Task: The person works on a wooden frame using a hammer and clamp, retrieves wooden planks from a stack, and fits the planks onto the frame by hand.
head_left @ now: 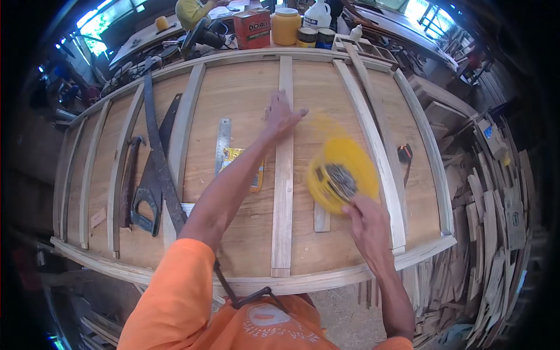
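Observation:
My right hand (367, 226) grips the near rim of a yellow plastic bowl (366, 153), which is tilted and smeared by motion. Inside it lies a dark grey heap of what look like nails (341, 181). My left hand (284, 116) is stretched out over a wooden slat (283, 192), with its thumb and fingers apart and nothing in them. Whether it touches the slat I cannot tell. Beneath both hands is a framed plywood panel (245, 239) with several slats across it. A steel ruler (223, 139) and a yellow packet (233, 155) lie left of my left hand, partly behind the forearm.
Leftward lie a hammer (129, 181), a handsaw (153, 186) and a long dark metal bar (157, 137). A tape measure (405, 153) rests at right. Behind stand a red can (252, 29), a yellow jar (285, 28) and a white jug (317, 14). Scrap wood (496, 216) is piled at right.

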{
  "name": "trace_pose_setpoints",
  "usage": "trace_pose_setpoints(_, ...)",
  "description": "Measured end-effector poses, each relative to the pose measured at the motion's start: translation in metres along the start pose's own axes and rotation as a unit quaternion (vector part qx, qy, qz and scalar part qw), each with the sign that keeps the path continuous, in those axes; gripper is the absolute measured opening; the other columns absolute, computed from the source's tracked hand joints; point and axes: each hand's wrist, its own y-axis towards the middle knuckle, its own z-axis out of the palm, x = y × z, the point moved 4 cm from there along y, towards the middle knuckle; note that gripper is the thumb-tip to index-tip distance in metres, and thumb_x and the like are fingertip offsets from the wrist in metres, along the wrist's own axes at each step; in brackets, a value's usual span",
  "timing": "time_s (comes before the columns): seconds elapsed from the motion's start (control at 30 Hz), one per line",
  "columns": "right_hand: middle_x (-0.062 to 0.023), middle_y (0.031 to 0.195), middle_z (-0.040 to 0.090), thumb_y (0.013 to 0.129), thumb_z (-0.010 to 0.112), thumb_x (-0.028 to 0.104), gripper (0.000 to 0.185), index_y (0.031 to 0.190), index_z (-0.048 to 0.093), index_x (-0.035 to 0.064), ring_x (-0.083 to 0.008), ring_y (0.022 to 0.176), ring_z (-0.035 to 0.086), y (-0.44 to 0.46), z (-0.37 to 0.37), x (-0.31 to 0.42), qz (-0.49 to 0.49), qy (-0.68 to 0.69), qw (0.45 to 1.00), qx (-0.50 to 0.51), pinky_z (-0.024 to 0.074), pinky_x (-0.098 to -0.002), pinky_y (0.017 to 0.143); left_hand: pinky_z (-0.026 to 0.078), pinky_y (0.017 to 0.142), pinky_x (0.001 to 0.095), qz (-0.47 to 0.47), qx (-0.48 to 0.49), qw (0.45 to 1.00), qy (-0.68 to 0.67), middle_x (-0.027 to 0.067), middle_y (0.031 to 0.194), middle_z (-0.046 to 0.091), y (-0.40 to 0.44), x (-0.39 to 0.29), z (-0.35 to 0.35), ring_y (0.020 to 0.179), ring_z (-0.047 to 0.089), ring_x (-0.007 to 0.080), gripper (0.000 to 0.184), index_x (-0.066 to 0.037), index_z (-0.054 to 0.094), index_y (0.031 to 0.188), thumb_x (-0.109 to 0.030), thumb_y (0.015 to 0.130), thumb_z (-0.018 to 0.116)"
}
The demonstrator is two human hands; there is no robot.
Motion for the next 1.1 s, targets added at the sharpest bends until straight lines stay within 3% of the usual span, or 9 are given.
trace_pose_setpoints(0.17, -0.0208, 0.09, 0.07, 0.089, 0.074, 0.001, 0.015, 0.103, 0.07, -0.0017, -0.0384, 0.073, 0.067, -0.049, -0.021, -0.024, 0.016, -0.084, 0.995, 0.043, 0.0507, -0.0438, 0.064, 0.042, 0.116, 0.0498, -0.037, 0.033, 0.998, -0.041, 0.0326, 0.146, 0.049, 0.005, 0.01, 0.009, 0.141, 0.045, 0.0473, 0.104, 0.006, 0.03, 0.157, -0.027, 0.076, 0.086)
trace_pose_setpoints(0.23, -0.0177, 0.097, 0.074, 0.089, 0.077, 0.004, 0.029, 0.117, 0.071, -0.0012, -0.0256, 0.063, 0.066, -0.048, -0.03, -0.022, 0.119, 0.044, 0.987, 0.095, 0.0516, -0.0365, 0.059, 0.042, 0.116, 0.0502, -0.029, 0.046, 0.995, -0.084, 0.034, 0.144, 0.049, 0.012, 0.022, 0.011, 0.139, 0.045, 0.0474, 0.102, 0.008, 0.03, 0.156, -0.022, 0.075, 0.085)
trace_pose_setpoints(0.27, -0.0177, 0.097, 0.074, 0.089, 0.077, 0.004, 0.029, 0.117, 0.071, -0.0012, -0.0256, 0.063, 0.066, -0.039, -0.039, -0.014, 0.111, 0.049, 0.988, 0.098, 0.0516, -0.0365, 0.059, 0.043, 0.115, 0.0497, -0.036, 0.046, 0.993, -0.098, 0.0353, 0.142, 0.05, 0.011, 0.019, 0.011, 0.137, 0.047, 0.0479, 0.102, 0.01, 0.028, 0.156, -0.019, 0.075, 0.083)
trace_pose_setpoints(0.33, -0.0133, 0.1, 0.077, 0.09, 0.078, 0.006, 0.036, 0.125, 0.071, -0.0018, -0.0133, 0.061, 0.064, -0.022, -0.062, -0.006, 0.156, 0.051, 0.986, 0.015, 0.0522, -0.0294, 0.058, 0.043, 0.114, 0.0492, -0.046, 0.048, 0.992, -0.112, 0.0365, 0.14, 0.05, 0.006, 0.018, 0.008, 0.134, 0.049, 0.0485, 0.101, 0.012, 0.027, 0.155, -0.016, 0.075, 0.082)
trace_pose_setpoints(0.47, -0.0106, 0.093, 0.076, 0.093, 0.077, 0.005, 0.029, 0.121, 0.073, -0.0028, -0.0108, 0.064, 0.065, -0.009, -0.069, -0.031, 0.161, 0.084, 0.981, -0.069, 0.0529, -0.0265, 0.059, 0.042, 0.116, 0.0486, -0.05, 0.041, 0.988, -0.143, 0.0381, 0.142, 0.048, 0.007, 0.009, -0.002, 0.135, 0.048, 0.0502, 0.103, 0.015, 0.025, 0.156, -0.014, 0.074, 0.08)
trace_pose_setpoints(0.53, -0.011, 0.09, 0.076, 0.095, 0.076, 0.005, 0.024, 0.117, 0.075, -0.0027, -0.0109, 0.067, 0.067, -0.013, -0.06, -0.021, 0.181, 0.178, 0.966, -0.042, 0.0545, -0.0262, 0.061, 0.04, 0.118, 0.0486, -0.062, 0.043, 0.987, -0.139, 0.0387, 0.143, 0.047, 0.006, 0.016, -0.004, 0.135, 0.048, 0.0508, 0.103, 0.015, 0.024, 0.156, -0.014, 0.074, 0.08)
trace_pose_setpoints(0.63, -0.0111, 0.089, 0.076, 0.097, 0.073, 0.005, 0.021, 0.116, 0.076, -0.0031, -0.0104, 0.069, 0.067, -0.009, -0.039, 0.003, 0.113, 0.192, 0.975, 0.018, 0.0551, -0.0256, 0.061, 0.039, 0.119, 0.0476, -0.023, 0.022, 0.992, -0.12, 0.0389, 0.146, 0.045, 0.005, 0.031, -0.007, 0.137, 0.046, 0.051, 0.106, 0.016, 0.021, 0.157, -0.013, 0.074, 0.08)
trace_pose_setpoints(0.83, -0.0096, 0.087, 0.076, 0.099, 0.072, 0.005, 0.017, 0.112, 0.076, -0.0041, -0.0106, 0.069, 0.069, 0.008, -0.003, 0.015, 0.131, 0.284, 0.949, 0.051, 0.0556, -0.0257, 0.062, 0.039, 0.12, 0.0478, -0.074, 0.014, 0.996, -0.047, 0.0387, 0.147, 0.044, 0.006, 0.057, -0.028, 0.139, 0.045, 0.0507, 0.11, 0.019, 0.02, 0.157, -0.015, 0.072, 0.081)
trace_pose_setpoints(1.1, -0.0077, 0.088, 0.076, 0.099, 0.071, 0.005, 0.016, 0.111, 0.076, -0.0044, -0.0102, 0.068, 0.069, 0.002, 0.027, 0.018, 0.106, 0.273, 0.951, 0.099, 0.0553, -0.0253, 0.061, 0.038, 0.121, 0.0486, -0.1, 0.036, 0.99, -0.094, 0.0375, 0.153, 0.041, 0.005, 0.03, -0.02, 0.142, 0.042, 0.0508, 0.109, 0.015, 0.021, 0.159, -0.016, 0.074, 0.082)
